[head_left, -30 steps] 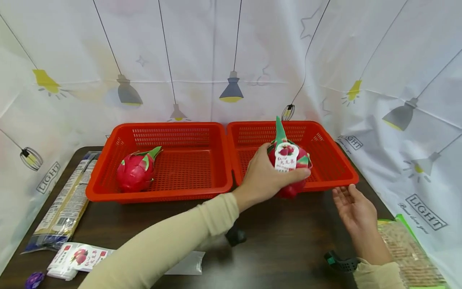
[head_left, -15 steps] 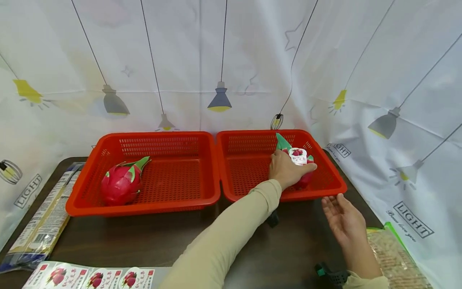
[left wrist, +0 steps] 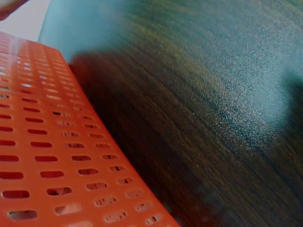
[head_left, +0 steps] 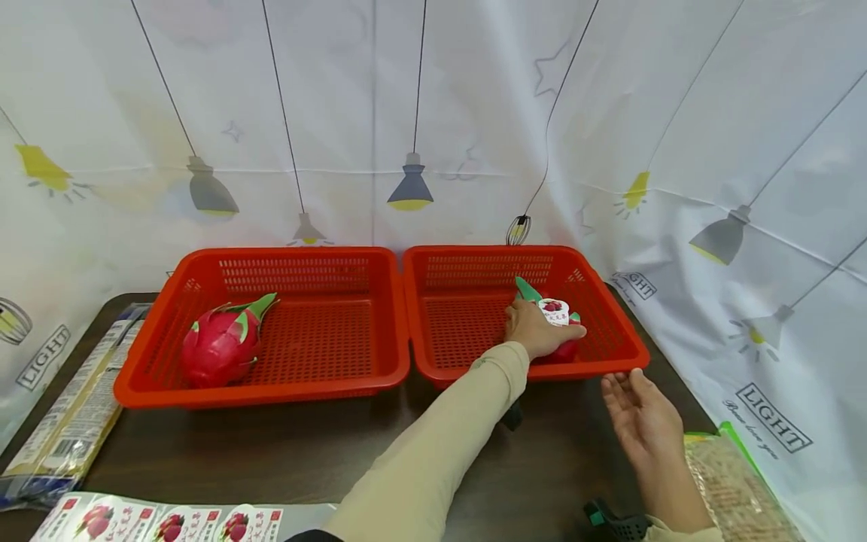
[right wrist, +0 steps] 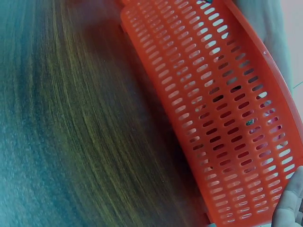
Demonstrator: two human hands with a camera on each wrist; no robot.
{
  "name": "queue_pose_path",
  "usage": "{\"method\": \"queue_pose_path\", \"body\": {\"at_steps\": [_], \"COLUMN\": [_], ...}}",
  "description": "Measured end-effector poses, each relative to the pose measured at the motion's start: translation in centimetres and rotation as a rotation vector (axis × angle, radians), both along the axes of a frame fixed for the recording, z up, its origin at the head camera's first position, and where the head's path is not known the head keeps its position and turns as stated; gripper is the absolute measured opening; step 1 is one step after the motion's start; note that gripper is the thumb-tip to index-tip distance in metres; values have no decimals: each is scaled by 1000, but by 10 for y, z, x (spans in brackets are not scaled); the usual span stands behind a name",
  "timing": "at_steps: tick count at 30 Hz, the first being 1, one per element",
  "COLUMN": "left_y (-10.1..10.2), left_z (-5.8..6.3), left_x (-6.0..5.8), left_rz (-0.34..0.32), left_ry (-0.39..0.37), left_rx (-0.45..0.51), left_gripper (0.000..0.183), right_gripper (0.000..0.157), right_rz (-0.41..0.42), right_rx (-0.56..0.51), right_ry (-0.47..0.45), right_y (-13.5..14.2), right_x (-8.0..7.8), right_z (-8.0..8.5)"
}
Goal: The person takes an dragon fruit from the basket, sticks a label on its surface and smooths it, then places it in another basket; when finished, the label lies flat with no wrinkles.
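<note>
My left hand (head_left: 538, 327) reaches into the right red basket (head_left: 460, 373) and grips a dragon fruit (head_left: 565, 351) low inside it. A printed label (head_left: 554, 312) sits on the fruit, and its green tip points up and left. Much of the fruit is hidden by the hand. At the basket's front right corner, my right hand (head_left: 650, 425) lies palm up with its fingertips against the rim. In the right wrist view, fingers (right wrist: 288, 208) touch the slotted wall. A second dragon fruit (head_left: 220, 350) rests in the left red basket (head_left: 271, 394).
A strip of dragon fruit labels (head_left: 169, 523) lies at the front left. Beside the left basket is a long plastic packet (head_left: 74, 414). A green-edged packet (head_left: 738, 489) lies at the right. Behind the baskets hangs a white printed curtain (head_left: 325, 90).
My left hand has moved right and lowered the labelled dragon fruit from above the front rim into the right basket. The right hand keeps its place at the corner. The head view has shifted.
</note>
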State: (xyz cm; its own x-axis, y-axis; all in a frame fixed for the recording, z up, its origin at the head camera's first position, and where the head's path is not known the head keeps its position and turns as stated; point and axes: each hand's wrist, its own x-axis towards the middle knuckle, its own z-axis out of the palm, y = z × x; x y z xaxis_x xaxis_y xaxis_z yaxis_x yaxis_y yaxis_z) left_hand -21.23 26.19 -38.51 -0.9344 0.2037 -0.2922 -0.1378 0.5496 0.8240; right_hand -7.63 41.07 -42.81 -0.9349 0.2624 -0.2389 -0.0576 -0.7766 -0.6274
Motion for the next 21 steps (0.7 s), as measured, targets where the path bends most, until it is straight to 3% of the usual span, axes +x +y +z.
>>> {"method": "queue_pose_path", "body": {"at_steps": [5, 10, 17, 19, 21], "left_y": [-3, -8, -26, -38, -57], "left_z": [3, 6, 2, 9, 20], "left_x": [0, 0, -16, -14, -3], "left_rz": [-38, -66, -73, -51, -49], "left_ry": [20, 6, -99, -71, 17], "left_rx": [-122, -108, 103, 173, 269], "left_gripper": [107, 114, 111, 101, 88], "right_gripper": [15, 16, 14, 14, 14], "right_rz": [9, 6, 18, 7, -1], "right_rx": [-23, -55, -66, -53, -56], "right_ry": [45, 68, 67, 52, 48], "right_y": [-2, -4, -8, -8, -8], "right_x": [-2, -5, -12, -14, -15], "right_z": [-4, -8, -8, -8, -9]}}
